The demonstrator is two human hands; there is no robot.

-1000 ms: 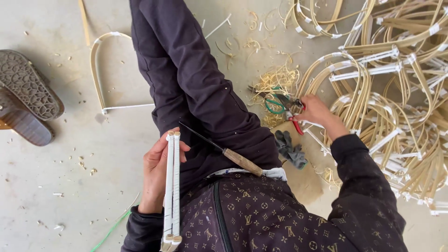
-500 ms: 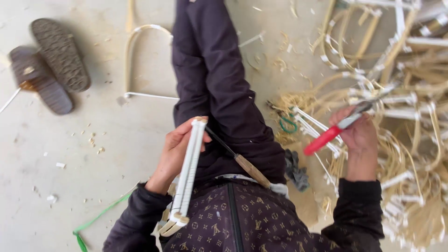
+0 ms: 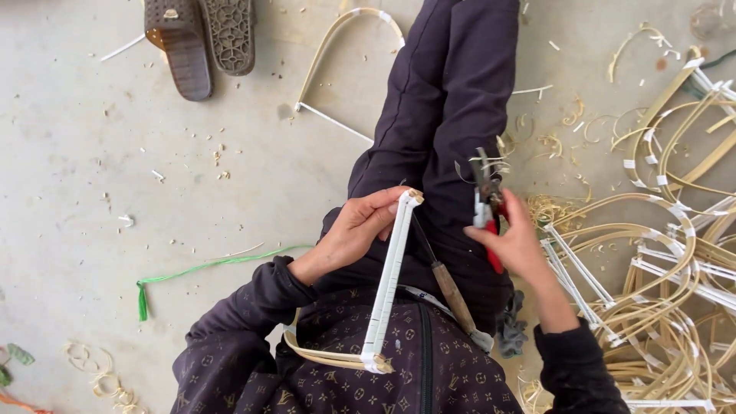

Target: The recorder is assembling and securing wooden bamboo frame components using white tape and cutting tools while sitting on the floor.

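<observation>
At the bottom centre, the left hand [image 3: 356,230] had its fingers closed around the top end of a white-wrapped bamboo frame [image 3: 387,287], which leaned across the lap. Just to the right, the right hand [image 3: 517,241] gripped red-handled pliers [image 3: 487,203] firmly, their tip pointing up. A knife [image 3: 448,291] lay on the thigh between the hands. Farther away, at the right edge, was a pile of bent frames [image 3: 675,253], and two sandals [image 3: 199,38] were at upper left.

Dark purple trousers [image 3: 452,100], monogram-patterned dark jacket [image 3: 330,376]
</observation>
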